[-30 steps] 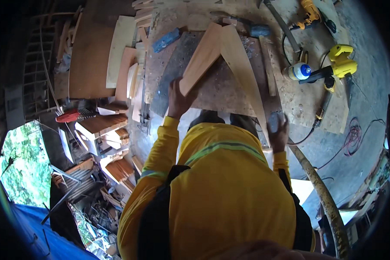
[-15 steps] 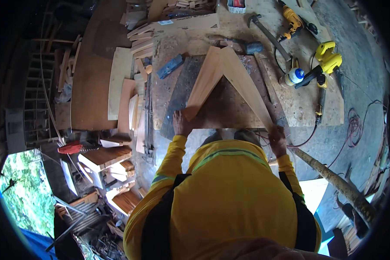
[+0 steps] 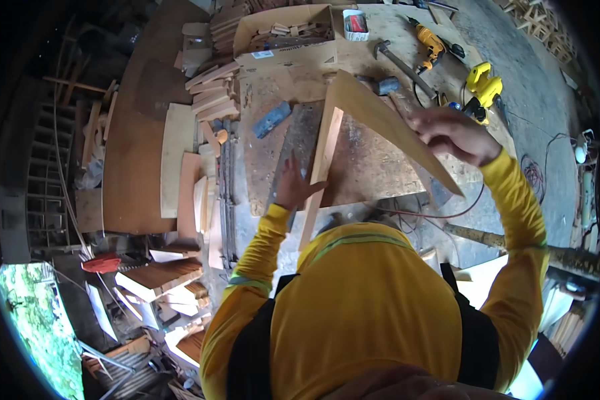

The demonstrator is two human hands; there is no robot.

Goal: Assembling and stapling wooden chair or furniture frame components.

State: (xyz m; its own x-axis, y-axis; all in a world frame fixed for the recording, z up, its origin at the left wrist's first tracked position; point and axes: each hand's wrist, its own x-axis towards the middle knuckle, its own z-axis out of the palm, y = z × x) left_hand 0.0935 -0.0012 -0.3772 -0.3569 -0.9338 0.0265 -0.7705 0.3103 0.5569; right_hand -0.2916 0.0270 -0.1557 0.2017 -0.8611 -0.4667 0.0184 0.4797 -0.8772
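Two light wooden boards meet at the far end in a V-shaped frame; the left board (image 3: 326, 147) now shows its narrow edge, and the right board (image 3: 397, 130) its broad face. The frame is tilted on the workbench (image 3: 360, 167), its near ends reaching past the bench's front edge. My left hand (image 3: 295, 185) is open against the left board, fingers stretched forward and thumb across the edge. Raised beside the right board's outer edge, my right hand (image 3: 461, 135) has its fingers loosely apart and holds nothing; whether it touches the wood is unclear.
A blue block (image 3: 271, 119) lies left of the frame. Beyond it are a hammer (image 3: 407, 70), an orange drill (image 3: 432, 50), a yellow power tool (image 3: 485, 87), a white tray (image 3: 355, 25) and a cardboard box (image 3: 287, 58) of wood scraps. A red cord (image 3: 440, 215) hangs near the bench front.
The frame has turned from lying flat to tilted. My right hand has left the right board's near end and risen up and to the right; my left hand has shifted slightly right, its fingers spreading.
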